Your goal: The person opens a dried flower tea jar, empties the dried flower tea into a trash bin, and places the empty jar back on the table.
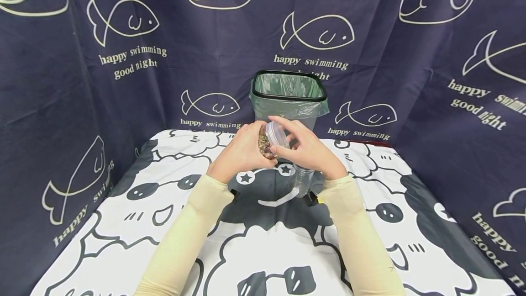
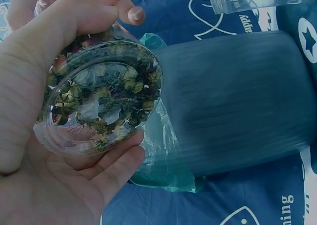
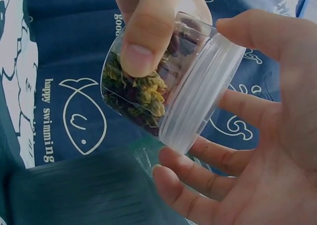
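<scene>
My left hand (image 1: pixel 240 150) grips a clear jar (image 1: pixel 265 145) of dried flowers, tilted on its side above the table. In the left wrist view the base of the jar (image 2: pixel 99 101) faces the camera, with yellow-green buds and some reddish bits inside. A translucent white screw lid (image 3: pixel 195 96) sits at the jar's mouth. Round this lid my right hand (image 1: pixel 307 146) curls its thumb and fingers; the right wrist view shows the fingertips (image 3: pixel 171 178) touching its rim. On the cloth below my right hand stands a second clear container (image 1: pixel 303 182), partly hidden.
Behind the hands stands a bin (image 1: pixel 287 108) with a black rim and a green plastic liner. A black-and-white cartoon cloth (image 1: pixel 164 223) covers the table. Dark blue printed curtains (image 1: pixel 222 40) enclose the back and sides.
</scene>
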### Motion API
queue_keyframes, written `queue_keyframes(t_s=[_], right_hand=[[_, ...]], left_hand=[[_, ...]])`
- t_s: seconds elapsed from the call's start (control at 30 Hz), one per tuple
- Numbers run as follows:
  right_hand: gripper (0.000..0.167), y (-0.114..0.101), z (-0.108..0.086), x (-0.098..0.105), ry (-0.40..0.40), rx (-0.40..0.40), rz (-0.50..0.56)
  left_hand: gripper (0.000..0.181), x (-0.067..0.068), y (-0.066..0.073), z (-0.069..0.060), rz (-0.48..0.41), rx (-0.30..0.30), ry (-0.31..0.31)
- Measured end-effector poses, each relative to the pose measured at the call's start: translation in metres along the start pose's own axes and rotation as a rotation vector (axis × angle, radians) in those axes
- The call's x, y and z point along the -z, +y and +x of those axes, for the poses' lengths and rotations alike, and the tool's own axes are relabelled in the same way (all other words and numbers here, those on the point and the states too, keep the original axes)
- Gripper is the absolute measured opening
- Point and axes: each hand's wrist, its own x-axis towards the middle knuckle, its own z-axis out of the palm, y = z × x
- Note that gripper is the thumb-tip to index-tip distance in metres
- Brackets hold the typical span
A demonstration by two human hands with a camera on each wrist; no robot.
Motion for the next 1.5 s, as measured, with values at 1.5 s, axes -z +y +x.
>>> queue_keyframes(t_s=[1.5], right_hand=[[0.086,0.0021,-0.0031,0.0032,-0.068,0.204,0.16]], left_hand=[[0.085,-0.0003,0.0001,-0.0025,0.017,0.0,-0.032]])
